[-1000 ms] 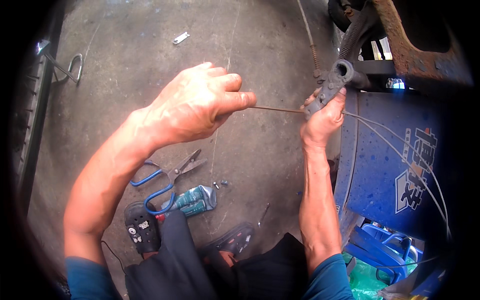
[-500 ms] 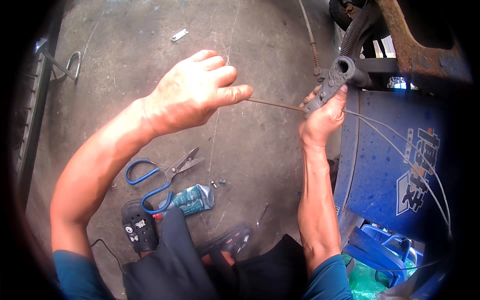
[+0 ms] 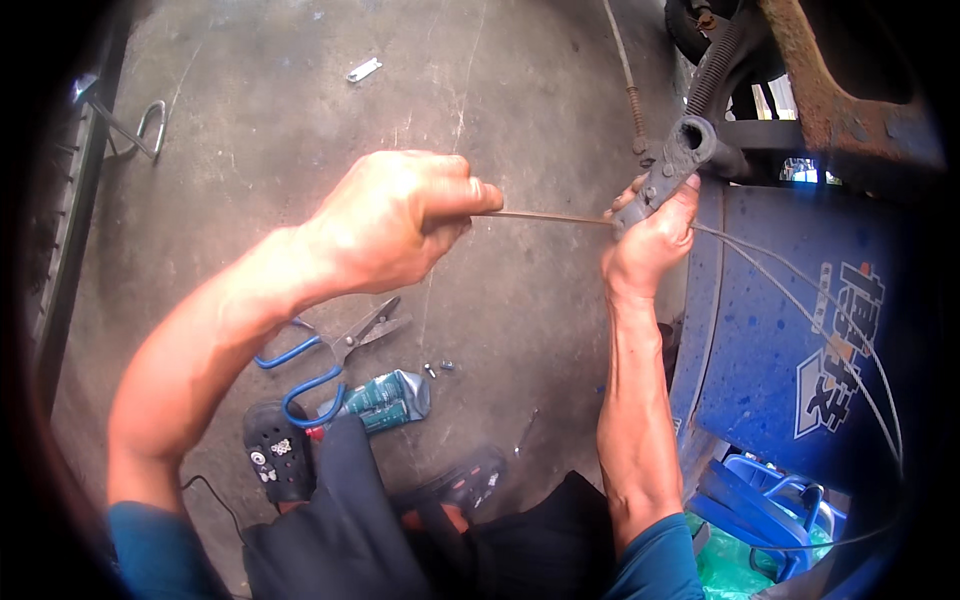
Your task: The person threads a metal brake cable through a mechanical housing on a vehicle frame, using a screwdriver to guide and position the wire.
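Note:
My left hand is closed on the end of a thin cable, which runs level and taut across to the metal part. Around the lower end of a dark metal lever bracket with a round tube end, my right hand is wrapped, thumb up along its side. To the right of that hand a loop of thin grey cable comes out and hangs over a blue panel. A cable with a rusty spring meets the bracket from above.
Blue-handled scissors lie on the concrete floor beside a crumpled teal tube and small bolts. A thin tool lies near my shoe. Upper right stands a rusty frame; lower right, a blue basket.
My left hand has moved down and turned, still holding the cable, which now runs closer to level. My right hand and the bracket have barely shifted.

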Tool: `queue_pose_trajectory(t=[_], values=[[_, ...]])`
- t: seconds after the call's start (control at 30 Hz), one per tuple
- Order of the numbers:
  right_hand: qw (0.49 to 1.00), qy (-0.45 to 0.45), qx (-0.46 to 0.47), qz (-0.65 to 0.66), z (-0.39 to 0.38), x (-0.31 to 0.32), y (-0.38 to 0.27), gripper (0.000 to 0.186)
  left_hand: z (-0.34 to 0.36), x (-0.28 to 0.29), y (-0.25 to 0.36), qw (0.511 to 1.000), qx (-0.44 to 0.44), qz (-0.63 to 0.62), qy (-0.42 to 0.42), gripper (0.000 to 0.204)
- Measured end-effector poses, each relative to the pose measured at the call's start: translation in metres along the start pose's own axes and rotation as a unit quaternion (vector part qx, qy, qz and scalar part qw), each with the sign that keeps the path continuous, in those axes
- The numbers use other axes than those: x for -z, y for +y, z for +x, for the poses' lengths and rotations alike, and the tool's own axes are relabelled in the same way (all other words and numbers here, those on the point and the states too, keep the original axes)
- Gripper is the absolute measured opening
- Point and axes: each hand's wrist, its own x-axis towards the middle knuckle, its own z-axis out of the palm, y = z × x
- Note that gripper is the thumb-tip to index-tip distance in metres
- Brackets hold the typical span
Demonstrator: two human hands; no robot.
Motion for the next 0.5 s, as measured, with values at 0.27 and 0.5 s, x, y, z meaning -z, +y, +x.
queue_pose_trajectory(t=[0.27, 0.5], values=[[1.000, -0.011, 0.022, 0.006, 0.004, -0.003, 0.002, 0.054, -0.029, -0.018, 0.031, 0.521, 0.464, -0.716, 0.022, 0.045], [0.998, -0.029, 0.049, -0.001, 0.004, 0.000, 0.003, 0.056, -0.091, -0.022, 0.050, 0.682, 0.484, -0.532, 0.132, 0.052]])
